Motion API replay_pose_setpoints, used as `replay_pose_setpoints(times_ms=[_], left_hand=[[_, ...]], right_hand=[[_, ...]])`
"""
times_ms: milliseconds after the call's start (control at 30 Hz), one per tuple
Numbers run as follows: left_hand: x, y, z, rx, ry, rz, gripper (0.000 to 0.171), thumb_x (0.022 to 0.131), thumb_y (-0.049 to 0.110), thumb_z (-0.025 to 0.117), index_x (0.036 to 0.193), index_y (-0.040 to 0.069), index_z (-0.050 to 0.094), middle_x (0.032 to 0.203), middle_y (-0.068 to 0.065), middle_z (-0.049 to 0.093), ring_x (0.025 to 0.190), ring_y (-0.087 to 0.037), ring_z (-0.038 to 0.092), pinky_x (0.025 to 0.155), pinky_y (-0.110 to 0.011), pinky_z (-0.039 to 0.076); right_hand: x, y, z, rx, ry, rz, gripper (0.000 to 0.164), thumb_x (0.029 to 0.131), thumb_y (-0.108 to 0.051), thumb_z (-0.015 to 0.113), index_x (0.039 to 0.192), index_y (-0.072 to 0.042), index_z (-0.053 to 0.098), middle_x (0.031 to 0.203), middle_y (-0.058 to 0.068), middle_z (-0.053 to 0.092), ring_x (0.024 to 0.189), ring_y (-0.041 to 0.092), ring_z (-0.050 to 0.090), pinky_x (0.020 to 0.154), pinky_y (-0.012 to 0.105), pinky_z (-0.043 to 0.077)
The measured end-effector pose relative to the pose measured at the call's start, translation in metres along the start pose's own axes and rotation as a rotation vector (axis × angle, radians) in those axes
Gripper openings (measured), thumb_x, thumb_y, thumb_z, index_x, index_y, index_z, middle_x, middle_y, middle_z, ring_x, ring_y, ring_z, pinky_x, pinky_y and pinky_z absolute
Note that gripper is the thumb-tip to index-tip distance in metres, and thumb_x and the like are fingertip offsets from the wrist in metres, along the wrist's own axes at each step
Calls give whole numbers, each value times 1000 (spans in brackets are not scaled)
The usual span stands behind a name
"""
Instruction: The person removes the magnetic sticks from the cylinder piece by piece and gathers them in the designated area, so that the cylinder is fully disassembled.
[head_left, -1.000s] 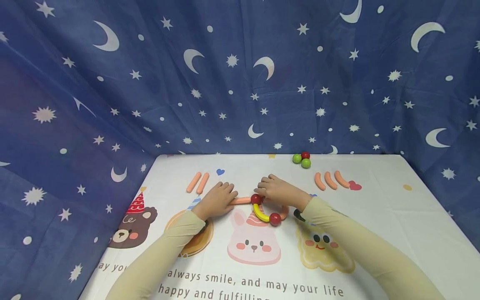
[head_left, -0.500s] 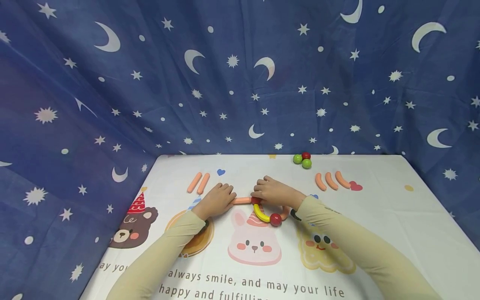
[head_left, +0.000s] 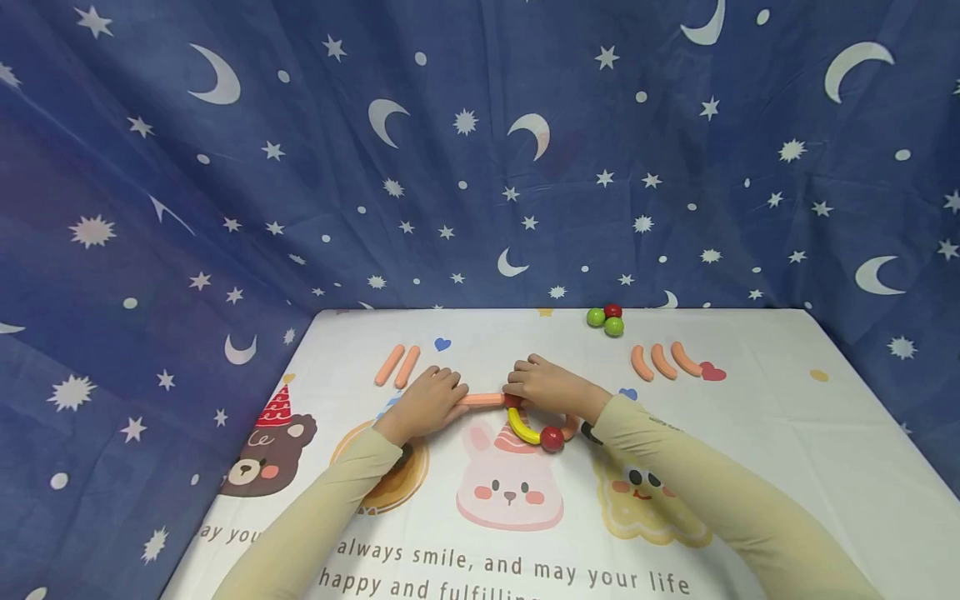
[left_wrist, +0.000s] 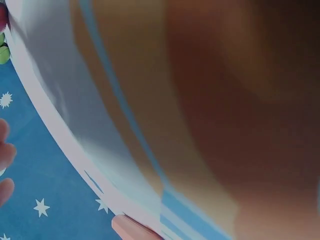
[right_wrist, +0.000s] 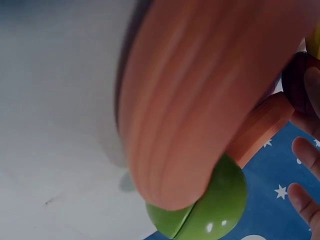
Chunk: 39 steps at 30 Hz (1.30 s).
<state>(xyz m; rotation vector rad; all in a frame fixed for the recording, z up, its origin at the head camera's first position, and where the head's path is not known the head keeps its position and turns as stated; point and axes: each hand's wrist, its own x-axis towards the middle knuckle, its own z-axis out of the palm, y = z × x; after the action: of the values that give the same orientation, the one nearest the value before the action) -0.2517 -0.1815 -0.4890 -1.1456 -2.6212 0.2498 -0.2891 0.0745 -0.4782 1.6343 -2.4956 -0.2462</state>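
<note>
My left hand [head_left: 425, 406] grips the left end of a straight orange rod [head_left: 483, 400]. The rod's right end meets a red ball [head_left: 512, 401], mostly covered by my right hand [head_left: 557, 392], which holds it with the fingertips. A yellow curved rod [head_left: 523, 427] runs from this ball to another red ball [head_left: 552, 439], part of a ring. An orange curved rod [right_wrist: 170, 120] fills much of the right wrist view, joined to a green ball [right_wrist: 215, 205] and a shorter-looking orange piece [right_wrist: 262, 127]. My right forearm hides part of the ring in the head view.
Two straight orange rods [head_left: 398, 365] lie at the back left. Three curved orange rods [head_left: 664, 361] lie at the back right. Green balls [head_left: 604, 322] and a red ball [head_left: 612, 312] sit together by the far edge. A starry blue curtain [head_left: 480, 167] stands behind the printed tablecloth [head_left: 795, 467].
My right hand has shifted slightly left and now covers most of the red ball. My left hand has drawn back a little to the left along the rod.
</note>
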Motion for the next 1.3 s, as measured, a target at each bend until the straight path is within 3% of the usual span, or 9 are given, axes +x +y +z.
replay_pose_setpoints(times_ms=[333,633,767,867,1067,1300], left_hand=[[-2,-1,-2,-47,54,68,19,95,35,50,92,17,55,82,3,51,79,-16,49,80,-32,42],[-1,-2,1,-76,69,62,14,95,30,51,90,17,55,83,3,50,79,-16,47,78,-32,42],[0,-1,3,-90,60,85,13,96,27,48,89,18,53,81,3,49,78,-16,46,78,-31,42],[1,0,5,-91,89,110,13,97,26,47,87,18,52,79,4,47,78,-16,45,79,-32,41],[1,-1,8,-17,187,151,16,93,33,50,86,19,50,77,4,46,75,-16,44,77,-32,39],[-2,-2,1,32,143,130,17,93,35,50,91,19,54,82,2,51,79,-18,49,83,-34,41]], right_hand=[[0,-2,-4,11,-2,10,30,82,-23,71,111,-19,66,102,-4,66,97,15,54,86,32,45],[1,-2,-1,15,19,3,27,81,-21,72,108,-19,67,99,-5,66,95,15,54,83,31,44],[1,-1,-1,16,22,-1,26,82,-21,71,107,-19,67,97,-5,66,94,15,53,83,32,44],[1,0,0,10,21,3,24,82,-20,71,106,-19,67,96,-5,65,93,15,52,82,31,43],[1,-1,-1,18,3,10,27,82,-21,71,109,-19,67,100,-4,66,95,15,54,84,31,45],[2,-2,0,26,-9,29,29,82,-20,71,111,-19,67,103,-4,66,97,15,54,86,32,45]])
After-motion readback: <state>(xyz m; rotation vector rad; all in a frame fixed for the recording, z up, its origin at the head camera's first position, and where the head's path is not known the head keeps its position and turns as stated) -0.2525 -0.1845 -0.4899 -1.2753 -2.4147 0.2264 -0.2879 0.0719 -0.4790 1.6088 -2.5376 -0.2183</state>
